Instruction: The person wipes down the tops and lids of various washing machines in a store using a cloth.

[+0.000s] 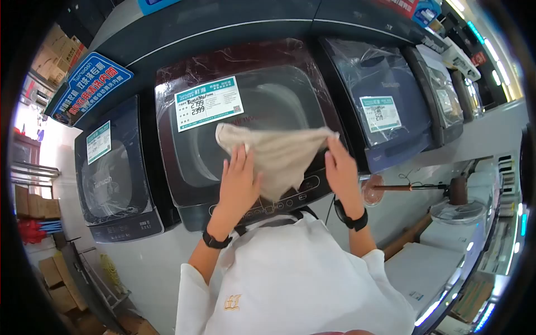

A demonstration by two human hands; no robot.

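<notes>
A beige cloth (pixel 279 156) is stretched between my two hands, above the front part of a dark washing machine lid (pixel 195 151). My left hand (pixel 239 178) lies against the cloth's left side, its fingers pressed on the fabric. At the upper right corner, my right hand (pixel 340 167) pinches the cloth. The lower part of the cloth hangs in a point over the machine's control panel (pixel 268 209). A price label (pixel 209 103) is stuck on the lid, behind the cloth.
Another washing machine (pixel 114 173) stands to the left, beside a blue sign (pixel 89 89). On the right is a blue washing machine (pixel 385 100) under plastic film, with more machines beyond. A fan (pixel 458 192) and white boxes (pixel 430 268) are at lower right; cardboard boxes (pixel 61 279) are at lower left.
</notes>
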